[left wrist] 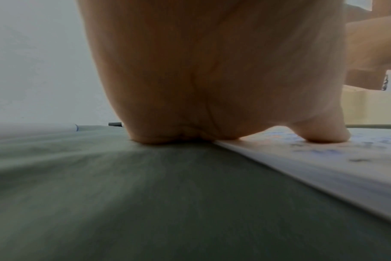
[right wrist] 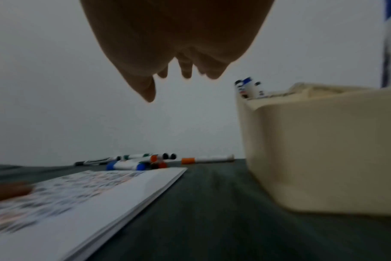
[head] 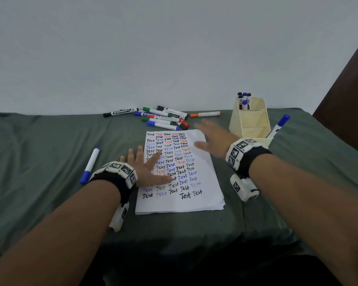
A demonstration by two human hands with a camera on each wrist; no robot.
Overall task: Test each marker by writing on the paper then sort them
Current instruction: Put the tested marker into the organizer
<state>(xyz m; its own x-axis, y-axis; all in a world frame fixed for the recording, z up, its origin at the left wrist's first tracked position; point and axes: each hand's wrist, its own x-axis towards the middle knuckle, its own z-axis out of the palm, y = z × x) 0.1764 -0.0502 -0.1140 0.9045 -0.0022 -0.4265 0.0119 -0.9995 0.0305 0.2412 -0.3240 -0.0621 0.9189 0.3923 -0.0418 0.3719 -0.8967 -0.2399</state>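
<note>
The left hand is lying flat with its fingers spread wide, pressing down on the left side of the paper, a thin stack of white sheets covered in rows of the word "Test" in black, blue and red; the left wrist view is showing the heel of this hand sitting at the paper's edge and the thumb resting on the sheet. The right hand is hovering above the paper's upper right corner, fingers stretched out and loosely parted, holding nothing, and it is blurred in the head view. Beyond the paper, a heap of capped markers is lying near the wall, with green, black, blue and red caps crossing one another, and an orange-capped marker is lying just to the right of that heap. A single blue-capped marker is lying well to the left of the left hand. On the right, a cream organiser with several compartments is standing beside the paper; its far compartment is holding a few markers upright, and another blue-capped marker is leaning out of its near compartment. Everything is resting on a desk covered by a wrinkled green cloth.
</note>
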